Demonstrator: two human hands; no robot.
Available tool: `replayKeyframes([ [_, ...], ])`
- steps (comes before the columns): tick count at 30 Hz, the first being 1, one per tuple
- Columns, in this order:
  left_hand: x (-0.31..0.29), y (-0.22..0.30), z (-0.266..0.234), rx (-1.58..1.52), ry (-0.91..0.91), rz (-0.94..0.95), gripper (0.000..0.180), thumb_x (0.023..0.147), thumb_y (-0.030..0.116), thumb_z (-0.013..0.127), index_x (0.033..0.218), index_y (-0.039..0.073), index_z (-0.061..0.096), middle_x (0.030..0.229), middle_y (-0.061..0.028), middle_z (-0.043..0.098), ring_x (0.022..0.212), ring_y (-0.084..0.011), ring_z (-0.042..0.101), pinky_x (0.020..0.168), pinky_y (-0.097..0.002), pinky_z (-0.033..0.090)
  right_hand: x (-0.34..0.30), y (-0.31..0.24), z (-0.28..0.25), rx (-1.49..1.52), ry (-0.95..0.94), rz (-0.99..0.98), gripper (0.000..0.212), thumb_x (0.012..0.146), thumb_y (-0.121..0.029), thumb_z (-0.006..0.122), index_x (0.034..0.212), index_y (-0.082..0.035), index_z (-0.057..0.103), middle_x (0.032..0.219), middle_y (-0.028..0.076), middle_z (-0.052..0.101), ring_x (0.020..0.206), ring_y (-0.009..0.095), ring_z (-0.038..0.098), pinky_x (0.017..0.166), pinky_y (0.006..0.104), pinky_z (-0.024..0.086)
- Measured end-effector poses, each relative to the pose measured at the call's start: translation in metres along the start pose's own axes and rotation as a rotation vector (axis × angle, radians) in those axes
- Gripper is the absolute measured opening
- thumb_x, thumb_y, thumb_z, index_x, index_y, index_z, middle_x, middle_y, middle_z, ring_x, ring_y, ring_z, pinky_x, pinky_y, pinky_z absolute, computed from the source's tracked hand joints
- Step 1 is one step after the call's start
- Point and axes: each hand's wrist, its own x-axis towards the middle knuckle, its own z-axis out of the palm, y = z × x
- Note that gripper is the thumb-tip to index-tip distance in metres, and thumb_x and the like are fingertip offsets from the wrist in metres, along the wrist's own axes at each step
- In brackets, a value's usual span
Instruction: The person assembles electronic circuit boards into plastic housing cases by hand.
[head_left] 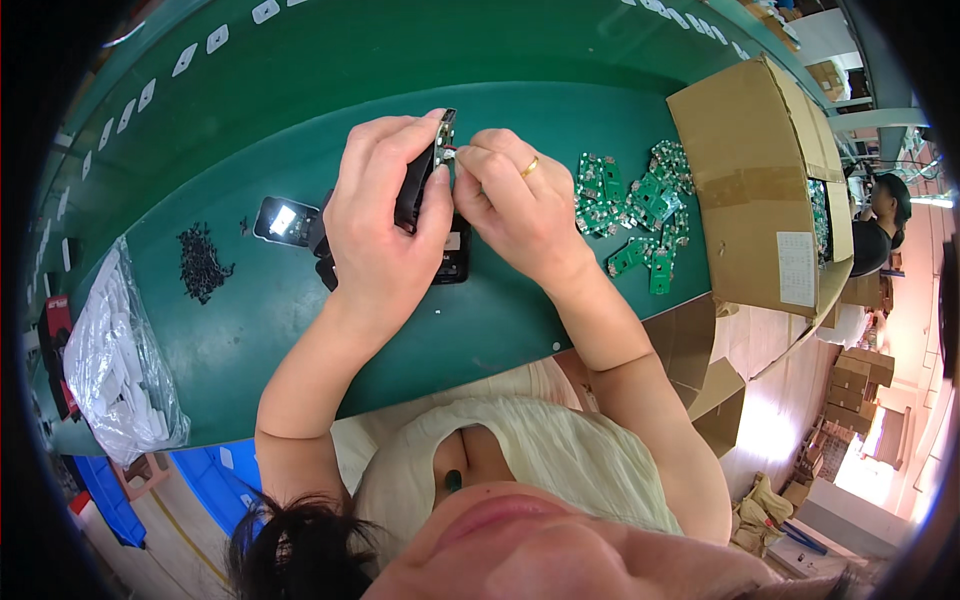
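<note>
My left hand (375,190) is closed around a black plastic housing (410,195), held tilted on edge above the table. A narrow strip of circuit board (446,130) shows along the housing's right side. At that board, my right hand (520,205) pinches a small white plug (449,154) with a bit of reddish wire; its fingertips partly hide it. Below both hands lies a black casing (456,262), partly covered by the left hand. Left of my left wrist rests a handheld device with a lit display (285,220), next to other black pieces.
Small black parts (205,262) lie heaped at left, near a clear bag of white strips (125,370). Green circuit boards (640,205) are piled at right beside a tall cardboard box (745,180). Another person (885,215) is beyond the box. A blue bin (215,480) stands below the table's edge.
</note>
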Motion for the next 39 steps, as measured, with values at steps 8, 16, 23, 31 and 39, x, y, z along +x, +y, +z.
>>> replayKeyframes([
  [8, -0.003, -0.005, 0.005, 0.016, 0.017, -0.004, 0.034, 0.074, -0.003, 0.059, 0.107, 0.003, 0.056, 0.097, -0.0114, 0.055, 0.078, -0.0213, 0.058, 0.064, -0.0283, 0.049, 0.0, 0.0, 0.003, 0.047, -0.013, 0.023, 0.019, 0.066, 0.004, 0.062, 0.078, -0.001, 0.048, 0.076, 0.009, 0.049, 0.057, 0.02, 0.052, 0.046, 0.0287, 0.044],
  [16, -0.002, -0.01, 0.004, -0.71, -0.09, -0.599, 0.034, 0.089, 0.009, 0.052, 0.122, 0.002, 0.045, 0.106, -0.0027, 0.053, 0.088, -0.0084, 0.052, 0.074, -0.0226, 0.045, 0.003, 0.01, 0.006, 0.343, 0.068, 0.211, 0.03, 0.072, -0.003, 0.07, 0.099, -0.002, 0.056, 0.084, 0.008, 0.053, 0.064, 0.018, 0.055, 0.05, 0.0267, 0.047],
  [23, -0.001, -0.011, 0.006, -0.763, -0.103, -0.437, 0.038, 0.093, 0.014, 0.046, 0.128, 0.0, 0.041, 0.12, -0.0085, 0.049, 0.112, -0.0158, 0.046, 0.096, -0.029, 0.036, 0.007, -0.001, -0.009, 0.336, -0.087, 0.407, 0.043, 0.071, -0.008, 0.073, 0.109, -0.003, 0.054, 0.089, 0.008, 0.05, 0.067, 0.015, 0.054, 0.051, 0.0254, 0.048],
  [31, -0.001, -0.013, 0.003, -0.372, -0.274, -0.226, 0.038, 0.092, 0.008, 0.042, 0.129, 0.0, 0.037, 0.12, -0.0155, 0.046, 0.111, -0.025, 0.046, 0.095, -0.0337, 0.036, 0.005, -0.007, -0.013, 0.201, -0.152, 0.459, 0.05, 0.073, -0.006, 0.069, 0.118, -0.002, 0.047, 0.087, 0.01, 0.056, 0.06, 0.018, 0.059, 0.051, 0.0284, 0.051],
  [39, 0.002, -0.025, 0.001, -0.539, -0.225, -0.586, 0.031, 0.092, 0.013, 0.043, 0.12, -0.001, 0.042, 0.11, -0.0114, 0.053, 0.099, -0.0165, 0.053, 0.085, -0.0312, 0.043, 0.013, -0.001, -0.024, 0.869, -0.16, 0.954, 0.027, 0.084, -0.001, 0.058, 0.11, 0.0, 0.05, 0.072, 0.004, 0.056, 0.052, 0.007, 0.053, 0.044, 0.0189, 0.041],
])
